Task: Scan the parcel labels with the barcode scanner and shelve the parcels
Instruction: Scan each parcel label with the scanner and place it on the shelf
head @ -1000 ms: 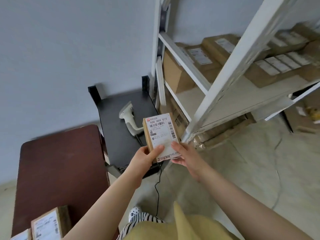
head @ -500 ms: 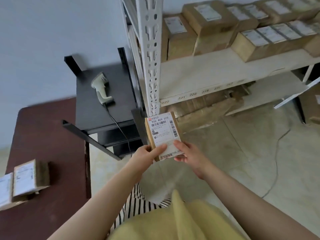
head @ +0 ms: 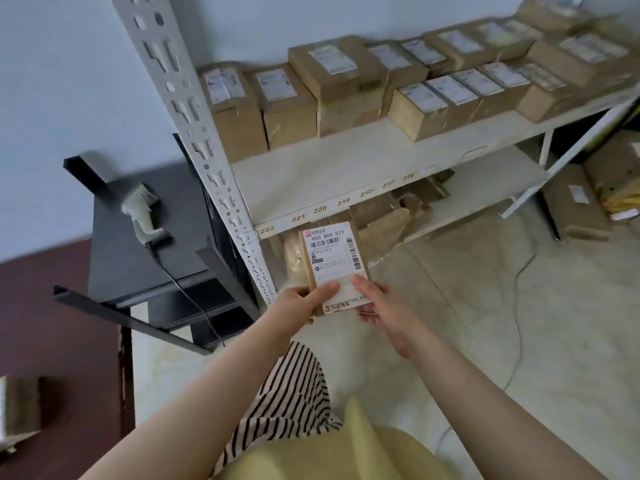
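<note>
I hold a small cardboard parcel with a white barcode label facing up, just below the front edge of the shelf. My left hand grips its lower left corner, thumb across the label. My right hand holds the lower right edge, thumb on top and fingers underneath. The white barcode scanner lies on the black stand at the left, its cable trailing down. The white metal shelf carries several labelled boxes along its back, with bare board in front of them.
The shelf's perforated upright stands just left of the parcel. Slot numbers run along the shelf's front edge. A dark red table at the lower left bears another parcel. More boxes lie on the floor at right.
My view has swung right and towards the shelf, bringing its boxes and numbered edge into sight. Both hands keep the same hold on the parcel. The scanner stays on the stand.
</note>
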The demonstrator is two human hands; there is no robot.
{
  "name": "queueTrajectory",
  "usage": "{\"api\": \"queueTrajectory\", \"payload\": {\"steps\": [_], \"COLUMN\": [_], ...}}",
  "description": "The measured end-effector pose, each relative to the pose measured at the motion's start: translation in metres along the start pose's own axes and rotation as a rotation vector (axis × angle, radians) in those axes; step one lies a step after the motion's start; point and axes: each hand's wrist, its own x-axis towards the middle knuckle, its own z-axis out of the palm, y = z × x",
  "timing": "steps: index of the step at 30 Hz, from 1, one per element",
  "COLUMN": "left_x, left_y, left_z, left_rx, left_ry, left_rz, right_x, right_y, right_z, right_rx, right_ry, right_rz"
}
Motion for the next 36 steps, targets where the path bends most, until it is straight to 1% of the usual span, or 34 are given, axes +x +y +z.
{"api": "queueTrajectory", "payload": {"steps": [4, 9, 11, 14, 17, 26, 33, 36], "left_x": [0.021, 0.066, 0.086, 0.123, 0.156, 0.234, 0.294, 0.320], "left_y": [0.022, 0.050, 0.059, 0.082, 0.112, 0.186, 0.231, 0.248], "left_z": [0.010, 0.021, 0.024, 0.022, 0.022, 0.043, 0.073, 0.086], "left_rx": [0.000, -0.022, -0.011, 0.007, -0.025, -0.058, -0.160, -0.226], "left_ry": [-0.015, -0.052, -0.064, -0.066, -0.079, -0.098, -0.019, 0.052], "left_rz": [0.005, -0.031, -0.041, -0.038, -0.020, -0.042, -0.114, -0.147], "right_x": [0.015, 0.046, 0.061, 0.091, 0.121, 0.194, 0.249, 0.270], "right_y": [-0.014, -0.034, -0.044, -0.070, -0.103, -0.161, -0.203, -0.224], "right_z": [-0.016, -0.036, -0.043, -0.050, -0.056, -0.093, -0.123, -0.137], "right_rx": [0.022, 0.091, 0.079, 0.063, 0.058, 0.172, 0.247, 0.352], "right_ry": [0.032, 0.089, 0.099, 0.116, 0.145, 0.262, 0.297, 0.251], "right_rz": [-0.003, 0.044, 0.057, 0.064, 0.054, 0.102, 0.144, 0.183]}}
